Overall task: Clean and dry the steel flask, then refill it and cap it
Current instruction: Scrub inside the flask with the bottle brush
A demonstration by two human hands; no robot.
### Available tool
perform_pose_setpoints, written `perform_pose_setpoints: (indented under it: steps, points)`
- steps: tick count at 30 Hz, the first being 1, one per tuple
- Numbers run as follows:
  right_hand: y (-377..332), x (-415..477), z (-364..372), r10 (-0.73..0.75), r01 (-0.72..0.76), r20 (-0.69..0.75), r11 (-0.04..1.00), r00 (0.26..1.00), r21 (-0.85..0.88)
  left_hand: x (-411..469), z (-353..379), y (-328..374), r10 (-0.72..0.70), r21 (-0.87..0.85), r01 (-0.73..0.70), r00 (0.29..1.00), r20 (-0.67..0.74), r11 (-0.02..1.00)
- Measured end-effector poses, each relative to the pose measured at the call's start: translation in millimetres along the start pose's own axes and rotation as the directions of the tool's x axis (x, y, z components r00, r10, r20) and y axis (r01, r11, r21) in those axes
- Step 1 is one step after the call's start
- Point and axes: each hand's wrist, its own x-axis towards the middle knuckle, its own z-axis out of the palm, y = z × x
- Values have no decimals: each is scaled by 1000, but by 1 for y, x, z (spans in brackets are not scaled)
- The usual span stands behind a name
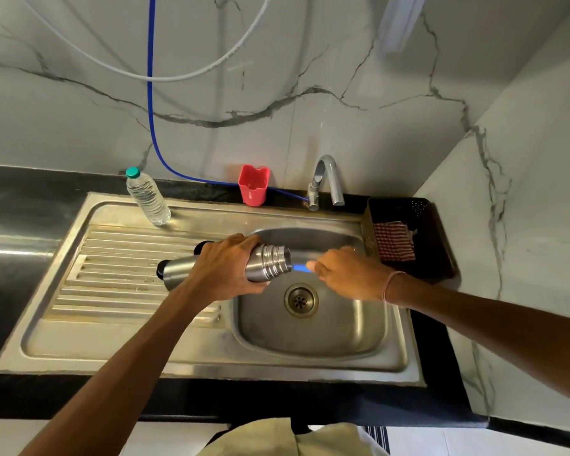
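A clear plastic water bottle [148,196] with a green cap stood upright at the back of the steel sink's [211,360] ribbed drainboard [119,281]. Further right, against the marble wall, were a red plastic cup [253,185] and then the tap [326,181]. A dark basket [441,232] holding a striped cloth [394,241] sat beside the basin.

The steel flask [267,266] lay horizontal over the edge between drainboard and basin, uncapped mouth pointing right, above and left of the drain [301,300]. The left hand [224,271] gripped its middle, fingers wrapped over the body. The right hand [346,274], somewhat blurred, had its fingers curled, pinching a blue handle [299,267] at the flask's mouth; the tool's head could not be made out.
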Motion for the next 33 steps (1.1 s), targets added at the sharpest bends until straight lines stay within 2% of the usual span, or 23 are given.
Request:
perform_pose_setpoints:
  steps: [1, 2, 3, 4, 6, 8, 9, 11, 12, 14, 16, 18, 20, 22, 23, 25, 27, 28, 29, 30, 31, 32, 33]
  points:
    - [-4, 2, -4, 39, -58, 107, 981, 993, 185, 0, 1, -2, 3, 22, -2, 1000, -20, 1000]
    - [-6, 5, -6, 36, -62, 132, 978, 991, 198, -1, 2, -4, -1, 27, 2, 999, -36, 1000]
    - [-6, 5, -6, 33, -37, 65, 998, 997, 53, -2, 3, -5, -12, 22, 13, 999, -43, 1000]
    - [-1, 6, 1, -15, -3, -85, 977, 996, -215, -2, 3, -6, -23, 11, 23, 999, -45, 1000]
    - [8, 4, 13, -160, -41, -251, 764, 955, -644, -2, 5, -8, -46, -48, 44, 998, -36, 998]
    - [13, -2, 20, -301, -55, -283, 591, 911, -805, -4, 6, -10, -57, -113, 54, 998, -17, 992]
    - [11, -4, 19, -331, -37, -279, 583, 902, -812, -4, 8, -10, -49, -119, 46, 999, -17, 992]
    - [7, -4, 17, -274, 14, -252, 703, 928, -711, -6, 11, -9, -32, -83, 29, 999, -33, 996]
    - [3, -1, 14, -225, 68, -184, 789, 957, -611, -7, 13, -8, -19, -48, 17, 999, -47, 999]
    - [2, 9, 8, -151, 179, 104, 908, 983, -379, -8, 17, -9, 52, 48, -49, 997, -57, 998]
    - [4, 15, 0, -87, 132, 210, 968, 974, -213, -8, 19, -7, 92, 100, -87, 995, -47, 991]
    - [5, 10, 1, -52, 59, 27, 911, 998, -408, -9, 20, -5, 53, 83, -49, 998, -39, 995]
    - [4, 3, 10, -144, -28, -200, 743, 969, -669, -8, 20, -3, 1, 43, 0, 1000, -24, 999]
    - [6, -2, 20, -327, -29, -267, 583, 907, -812, -9, 21, -2, -18, 6, 18, 1000, -11, 1000]
    - [11, -2, 22, -387, 3, -257, 558, 886, -830, -10, 21, -1, -10, 4, 10, 1000, -5, 1000]
    - [18, 1, 24, -398, 82, -235, 636, 887, -767, -12, 23, 1, 14, 14, -14, 1000, -3, 1000]
    - [14, 4, 20, -264, 131, -147, 800, 953, -586, -15, 26, 2, 24, 28, -24, 1000, -18, 999]
    - [13, 8, 18, -124, 108, -14, 913, 992, -393, -16, 28, 4, 32, 38, -31, 999, -25, 999]
    - [16, 14, 14, -8, 28, 155, 992, 988, -123, -17, 29, 5, 37, 47, -35, 999, -30, 998]
    - [16, 15, 9, 84, -141, 263, 968, 961, 209, -17, 30, 7, 39, 51, -37, 998, -40, 998]
    - [16, 16, 7, 129, -268, 339, 875, 932, 404, -18, 30, 8, 37, 52, -34, 998, -45, 998]
    - [16, 15, 7, 99, -210, 292, 902, 951, 376, -18, 30, 10, 36, 59, -33, 998, -45, 998]
    - [20, 12, 14, 40, -52, 155, 996, 987, 72, -17, 29, 11, 33, 69, -30, 999, -41, 997]
